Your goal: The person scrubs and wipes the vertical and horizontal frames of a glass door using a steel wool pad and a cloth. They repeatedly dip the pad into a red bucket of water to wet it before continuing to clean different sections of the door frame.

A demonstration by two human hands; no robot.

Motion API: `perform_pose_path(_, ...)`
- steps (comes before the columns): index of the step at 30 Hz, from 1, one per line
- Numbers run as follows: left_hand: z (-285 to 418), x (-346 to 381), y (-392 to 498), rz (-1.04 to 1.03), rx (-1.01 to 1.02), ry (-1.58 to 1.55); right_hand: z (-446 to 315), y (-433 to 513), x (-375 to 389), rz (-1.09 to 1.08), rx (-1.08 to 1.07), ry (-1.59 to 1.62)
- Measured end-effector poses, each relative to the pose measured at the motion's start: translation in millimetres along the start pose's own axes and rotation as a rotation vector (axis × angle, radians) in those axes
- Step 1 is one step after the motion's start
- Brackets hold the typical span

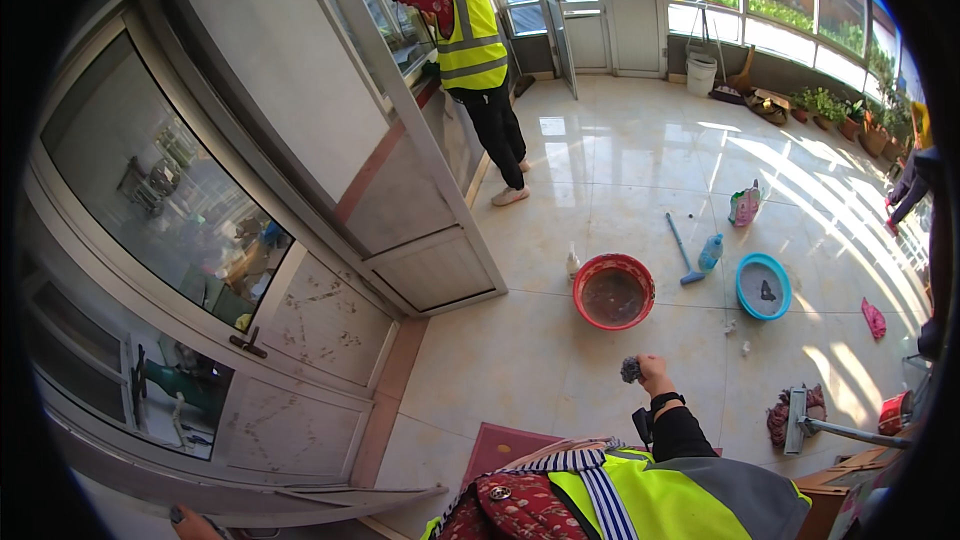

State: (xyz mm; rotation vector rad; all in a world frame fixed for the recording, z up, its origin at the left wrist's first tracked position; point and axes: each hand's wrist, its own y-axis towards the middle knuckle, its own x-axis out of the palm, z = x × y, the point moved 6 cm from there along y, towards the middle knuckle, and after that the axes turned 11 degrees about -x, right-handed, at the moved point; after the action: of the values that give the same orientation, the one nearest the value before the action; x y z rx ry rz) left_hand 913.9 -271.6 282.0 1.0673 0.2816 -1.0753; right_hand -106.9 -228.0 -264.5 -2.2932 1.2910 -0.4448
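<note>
My right hand (pixel 653 375) is held out over the tiled floor, closed on a grey metal scouring pad (pixel 630 370). My left hand (pixel 196 523) is at the bottom left edge, mostly cut off, beside the lower door frame; a small dark thing shows at its fingertip, and its grip is unclear. Beyond my right hand stands a red basin (pixel 648 292) of murky brown water, with a clear bottle (pixel 573 262) beside it. Farther right is a blue basin (pixel 788 292) with greyish water and a dark cloth (pixel 766 291) in it. On my left, brown smears mark the white door panel (pixel 322 330).
A person in a yellow vest (pixel 471 41) reaches to the window. A squeegee (pixel 681 247), a blue bottle (pixel 710 253) and a pink pouch (pixel 744 206) are on the floor. At right are a mop (pixel 796 420) and a pink cloth (pixel 873 318); another person (pixel 911 180) shows partly.
</note>
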Motion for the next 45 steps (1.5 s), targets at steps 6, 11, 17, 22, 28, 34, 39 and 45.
perform_pose_path(6,4.1,-3.3,-4.5,-0.019,0.018,-0.022,2.1,4.2,2.4,0.011,0.001,-0.009)
perform_pose_path(11,6.8,-8.7,-9.0,-0.023,0.023,-0.026,2.6,4.7,4.8,-0.006,0.004,-0.026)
perform_pose_path(17,6.8,-12.9,-12.5,-0.019,0.012,-0.023,2.2,4.4,8.6,-0.015,0.006,-0.018)
perform_pose_path(22,4.8,-12.0,-10.1,-0.036,-0.021,-0.007,2.9,7.0,10.8,-0.022,-0.002,-0.027)
perform_pose_path(28,3.6,-19.3,-15.9,-0.042,-0.018,0.006,4.6,9.3,11.1,-0.048,-0.003,-0.036)
perform_pose_path(34,1.4,-22.0,-15.8,-0.041,-0.007,-0.033,8.7,9.4,9.5,-0.02,-0.001,-0.051)
perform_pose_path(39,1.6,-24.5,-14.2,-0.054,0.036,-0.013,15.3,18.7,12.3,-0.027,-0.009,-0.009)
perform_pose_path(45,-7.2,-17.3,-8.7,-0.065,0.005,-0.033,16.3,23.7,13.7,-0.075,0.009,-0.075)
